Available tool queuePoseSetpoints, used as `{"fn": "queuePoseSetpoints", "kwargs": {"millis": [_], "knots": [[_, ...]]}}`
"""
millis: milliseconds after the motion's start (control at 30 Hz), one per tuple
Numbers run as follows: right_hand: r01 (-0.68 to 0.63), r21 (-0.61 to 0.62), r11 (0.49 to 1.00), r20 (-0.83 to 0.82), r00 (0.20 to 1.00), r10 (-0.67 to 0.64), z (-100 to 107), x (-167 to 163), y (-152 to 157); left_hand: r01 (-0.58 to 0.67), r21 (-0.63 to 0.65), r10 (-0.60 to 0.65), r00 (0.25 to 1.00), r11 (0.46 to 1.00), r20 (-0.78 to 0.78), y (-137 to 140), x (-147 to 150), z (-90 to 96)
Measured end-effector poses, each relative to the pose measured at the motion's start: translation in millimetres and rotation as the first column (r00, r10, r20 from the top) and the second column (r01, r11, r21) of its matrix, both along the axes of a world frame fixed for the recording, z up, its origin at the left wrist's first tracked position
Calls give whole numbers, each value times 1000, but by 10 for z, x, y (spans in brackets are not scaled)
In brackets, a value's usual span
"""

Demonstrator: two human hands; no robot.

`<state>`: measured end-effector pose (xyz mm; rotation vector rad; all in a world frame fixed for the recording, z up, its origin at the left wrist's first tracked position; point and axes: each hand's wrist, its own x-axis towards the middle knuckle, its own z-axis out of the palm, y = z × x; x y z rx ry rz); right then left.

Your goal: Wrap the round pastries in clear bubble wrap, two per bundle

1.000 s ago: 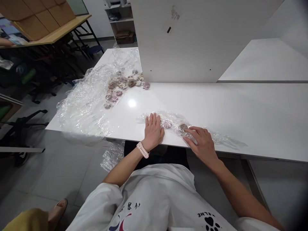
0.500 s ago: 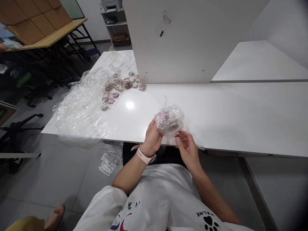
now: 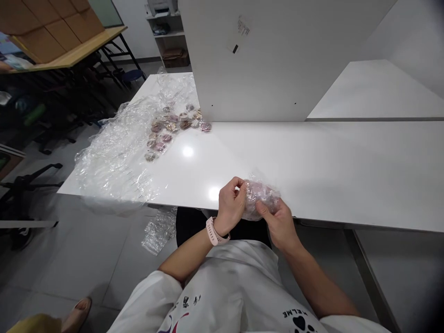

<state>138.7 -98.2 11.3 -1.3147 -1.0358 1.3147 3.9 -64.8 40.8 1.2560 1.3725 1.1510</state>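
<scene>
The left hand (image 3: 231, 206) pinches the left edge of a plastic-wrapped bundle (image 3: 258, 190) and the right hand (image 3: 281, 226) grips its right side, at the front edge of the tabletop (image 3: 333, 175). The film seems gathered around pinkish contents, though glare hides whether it is closed. Small wrapped pieces (image 3: 171, 127) remain apart, beside heaped clear film (image 3: 114, 148).

Our left forearm (image 3: 189, 256) and right forearm (image 3: 317, 280) slant forward and inward, the two hands close together but apart. Our left grip (image 3: 231, 206) pinches with curled fingers, its wrist (image 3: 219, 227) bent forward; our right grip (image 3: 280, 224) is closed, thumb (image 3: 264, 211) stretched out leftward on top.
</scene>
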Motion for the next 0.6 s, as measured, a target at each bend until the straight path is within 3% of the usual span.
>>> {"fn": "queuePoseSetpoints", "kwargs": {"millis": [133, 233, 300, 367, 467, 600], "knots": [[189, 166, 968, 145, 966, -213, 10, 513, 760, -1, 179, 24, 992, 984, -124, 60, -31, 9], [365, 348, 864, 196, 873, -447, 132, 1232, 1661, 5, 197, 39, 975, 980, -220, 101, -210, -134], [458, 347, 818, 247, 797, -551, 237, 1705, 2260, -5, 185, 60, 955, 983, -291, 112, -372, -285], [484, 309, 819, 258, 786, -562, 318, 2059, 2762, -24, 208, 93, 939, 978, -332, 104, -514, -427], [483, 260, 836, 287, 788, -545, 330, 2279, 3270, -61, 276, 152, 935, 959, -320, 80, -616, -548], [482, 297, 824, 384, 730, -565, 198, 2152, 3536, -63, 361, 213, 894, 931, -394, 75, -562, -571]]}}
